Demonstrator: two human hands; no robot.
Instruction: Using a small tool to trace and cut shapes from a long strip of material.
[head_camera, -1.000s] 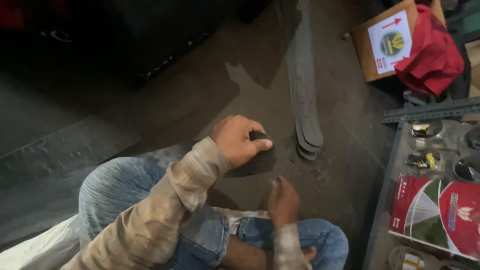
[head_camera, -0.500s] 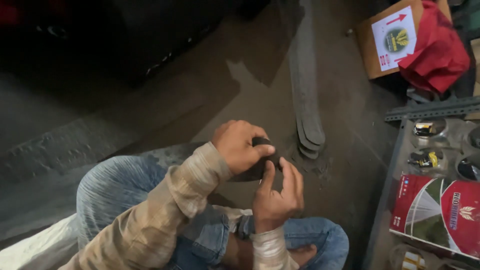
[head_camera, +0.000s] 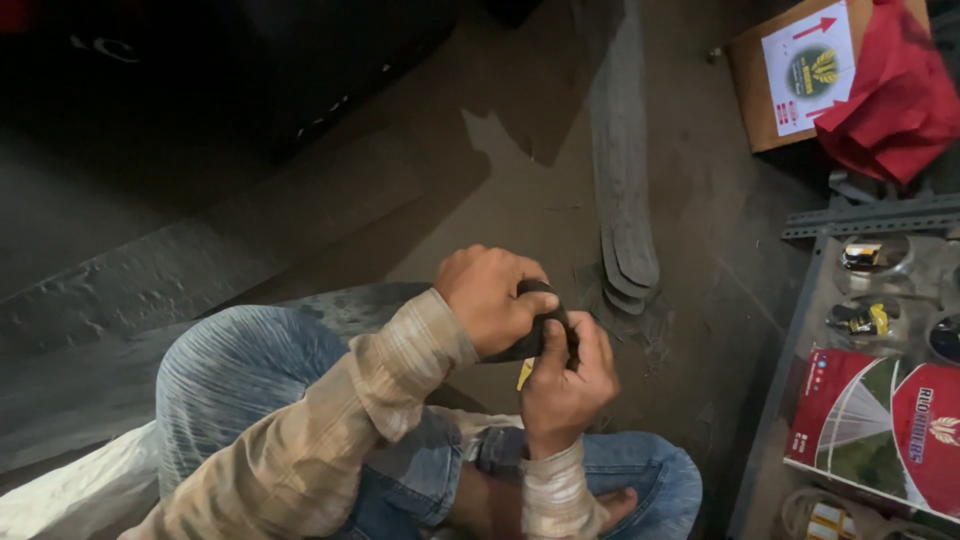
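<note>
Left hand (head_camera: 492, 298): grip pressed around dark rubber piece (head_camera: 545, 325).
Right hand (head_camera: 562, 375): pinching it, at 5 o'clock.
Progress: piece lifted, stacked strips (head_camera: 625, 220) untouched at 1 o'clock.

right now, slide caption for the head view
Seated person's left hand and right hand grip a dark rubber piece above the concrete floor.
</note>
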